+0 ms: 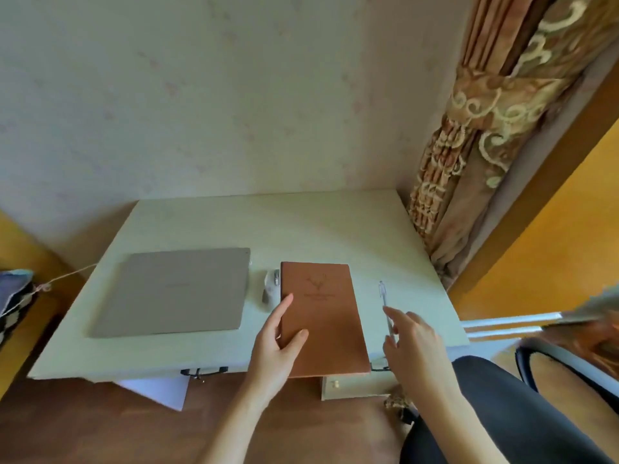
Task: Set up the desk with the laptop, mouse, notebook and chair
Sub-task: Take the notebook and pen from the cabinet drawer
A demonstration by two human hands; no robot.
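Observation:
A closed grey laptop lies on the left part of the white desk. A small white mouse sits between it and a brown notebook, whose near end hangs over the desk's front edge. My left hand grips the notebook's left edge, thumb on the cover. A clear pen lies to the right of the notebook. My right hand is at the pen's near end with fingers spread and holds nothing. A chair with a black rim stands at the lower right.
A patterned curtain hangs by the desk's right back corner. Under the desk are a drawer with a knob and a white sheet. A dark bag with a cord sits at the far left. My dark-clothed leg is at the lower right.

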